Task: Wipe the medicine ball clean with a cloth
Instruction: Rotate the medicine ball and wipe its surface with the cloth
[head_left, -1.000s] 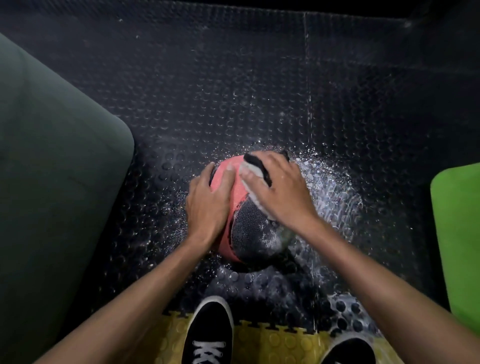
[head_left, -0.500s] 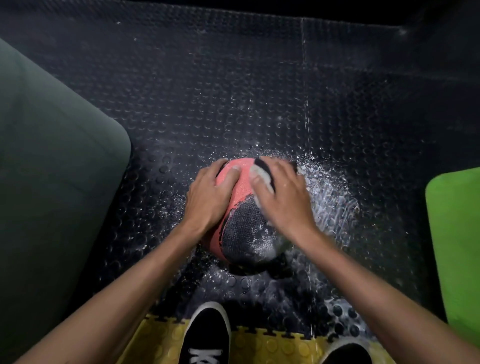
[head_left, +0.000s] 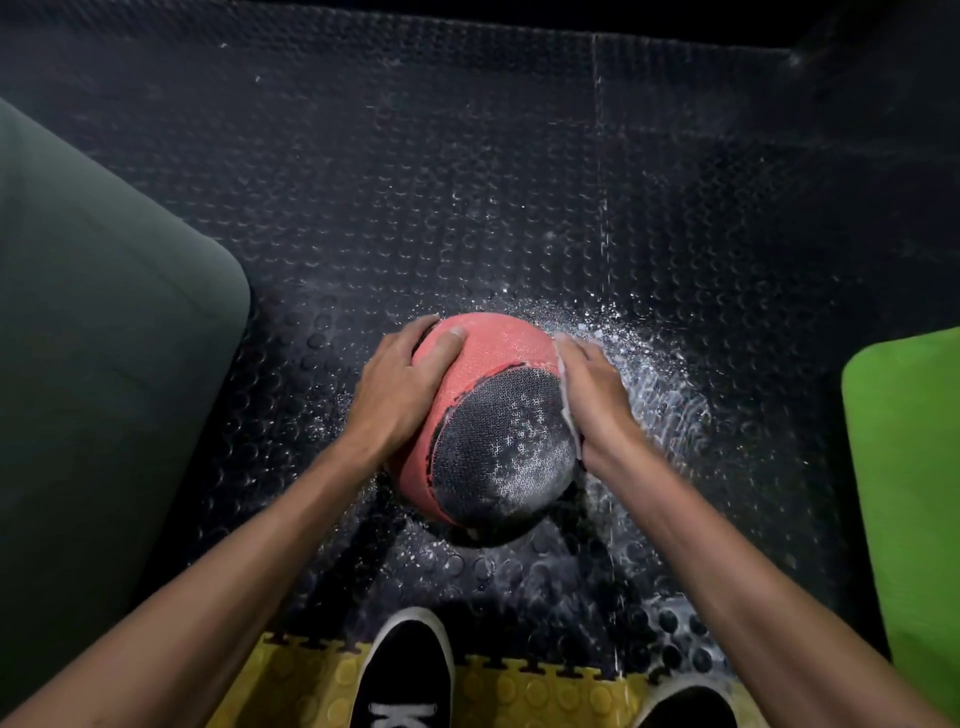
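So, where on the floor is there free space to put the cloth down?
The widest bare patch is the black studded floor beyond the medicine ball, between the grey mat and the green mat. It is crowded near the shoes, and white wet spatter lies beside the right hand.

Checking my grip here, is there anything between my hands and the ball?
Only the cloth, pressed under the right hand against the ball's right side. The left hand rests bare on its left side.
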